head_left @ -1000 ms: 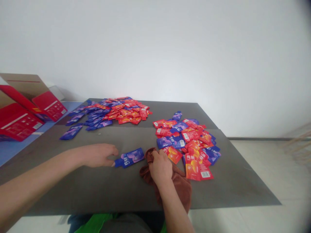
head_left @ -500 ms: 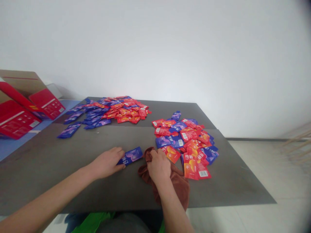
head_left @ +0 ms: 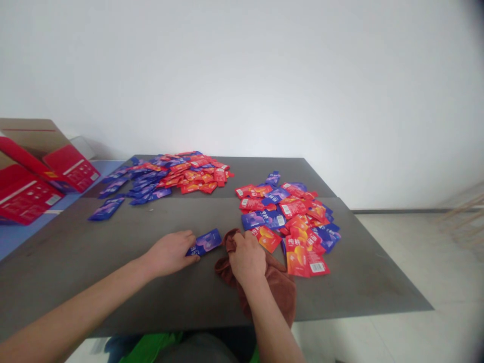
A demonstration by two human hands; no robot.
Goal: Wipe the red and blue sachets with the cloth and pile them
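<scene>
A purple packet (head_left: 207, 242) lies flat on the dark table, its left end between the fingers and thumb of my left hand (head_left: 174, 253). My right hand (head_left: 247, 257) grips a bunched brown cloth (head_left: 282, 290) just right of that packet. The cloth spreads under my right wrist toward the table's front edge. Close beyond my right hand is a pile of red and purple packets (head_left: 298, 209), some with barcodes showing. My right fingertips are partly sunk in the cloth's folds.
Another heap of red and purple packets (head_left: 189, 171) lies at the back left, with a single purple packet (head_left: 107, 208) in front of it. Open red cardboard boxes (head_left: 30, 194) stand on a blue surface (head_left: 15, 239) at the left. A white wall (head_left: 264, 75) rises behind the table.
My left hand has shifted slightly to the right along the purple packet. My right hand and the cloth stay nearly where they were; the camera view has tilted a little.
</scene>
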